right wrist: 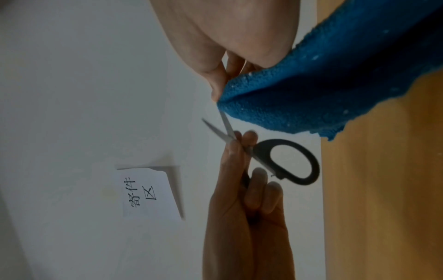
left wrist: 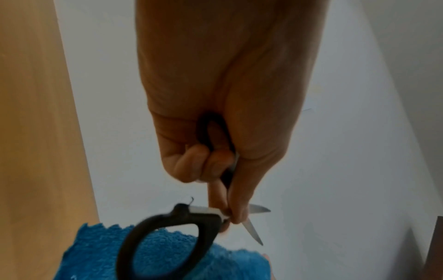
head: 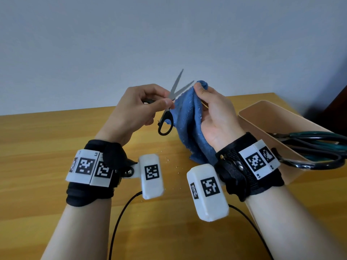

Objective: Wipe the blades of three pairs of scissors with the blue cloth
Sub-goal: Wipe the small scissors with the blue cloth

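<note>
My left hand holds black-handled scissors above the table, thumb and forefinger pinching them at the pivot, one handle loop tucked in the palm and the other hanging free. The blades stand spread apart, pointing up. My right hand pinches the blue cloth around the right blade, and the rest of the cloth drapes down to the table. In the left wrist view the scissors hang in front of the cloth. The right wrist view shows the cloth touching one blade of the scissors.
A beige bin stands at the right on the wooden table and holds two more pairs of scissors with dark and teal handles. Black cables run toward the front edge. A paper note hangs on the wall behind.
</note>
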A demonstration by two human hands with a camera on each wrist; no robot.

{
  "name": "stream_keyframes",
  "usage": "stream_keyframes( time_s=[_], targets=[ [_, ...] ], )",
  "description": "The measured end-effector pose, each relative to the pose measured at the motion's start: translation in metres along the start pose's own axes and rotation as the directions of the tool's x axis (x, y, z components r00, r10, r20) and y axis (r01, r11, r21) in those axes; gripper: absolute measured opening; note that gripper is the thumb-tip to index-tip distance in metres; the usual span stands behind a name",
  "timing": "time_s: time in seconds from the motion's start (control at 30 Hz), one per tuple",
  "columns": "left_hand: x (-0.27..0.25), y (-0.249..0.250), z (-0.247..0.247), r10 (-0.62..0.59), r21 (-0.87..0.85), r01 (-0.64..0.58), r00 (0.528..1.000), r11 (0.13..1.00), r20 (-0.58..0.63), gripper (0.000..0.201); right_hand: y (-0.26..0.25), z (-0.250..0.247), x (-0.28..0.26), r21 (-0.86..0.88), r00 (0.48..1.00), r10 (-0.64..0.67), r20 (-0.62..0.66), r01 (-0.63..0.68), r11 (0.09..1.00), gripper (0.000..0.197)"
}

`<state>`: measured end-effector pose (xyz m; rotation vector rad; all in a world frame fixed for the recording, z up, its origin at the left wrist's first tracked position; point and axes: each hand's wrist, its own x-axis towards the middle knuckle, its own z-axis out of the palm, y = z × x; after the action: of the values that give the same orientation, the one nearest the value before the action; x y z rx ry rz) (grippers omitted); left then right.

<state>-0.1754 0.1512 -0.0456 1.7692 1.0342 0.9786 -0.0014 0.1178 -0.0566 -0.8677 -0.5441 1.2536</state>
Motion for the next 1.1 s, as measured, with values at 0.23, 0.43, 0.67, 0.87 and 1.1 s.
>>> stream_keyframes(
  time_s=[0.23,0.43,0.67,0.87,1.1],
  targets=[
    [0.001,-0.004,-0.009,0.013,-0.056,-0.018,0.996,0.998,-0.084,0.008,-0.003,-0.001,-0.002,-0.102,1.0,-0.019,0.019,0.021,0.995,0.002],
    [0.0,-0.002,-0.012,0.021,-0.073,-0.029,0.995,0.997,-0.1,0.011,-0.003,0.0,0.002,-0.262,0.987,-0.136,0.09,0.155,0.953,0.014],
    [-0.001,-0.002,-0.016,0.008,-0.08,-0.018,0.992,0.997,-0.122,0.005,-0.006,-0.007,0.003,-0.354,0.946,-0.283,0.156,0.321,0.879,0.023],
    [-0.001,-0.003,-0.018,0.005,-0.077,-0.014,0.993,0.997,-0.121,0.007,0.0,-0.004,0.001,-0.753,0.933,-0.295,0.205,0.342,0.562,0.035],
    [-0.001,-0.005,-0.02,-0.006,-0.063,-0.002,0.992,0.998,-0.124,0.008,0.015,-0.012,0.004,-0.969,0.973,-0.042,0.228,0.231,0.086,0.027]
  ],
)
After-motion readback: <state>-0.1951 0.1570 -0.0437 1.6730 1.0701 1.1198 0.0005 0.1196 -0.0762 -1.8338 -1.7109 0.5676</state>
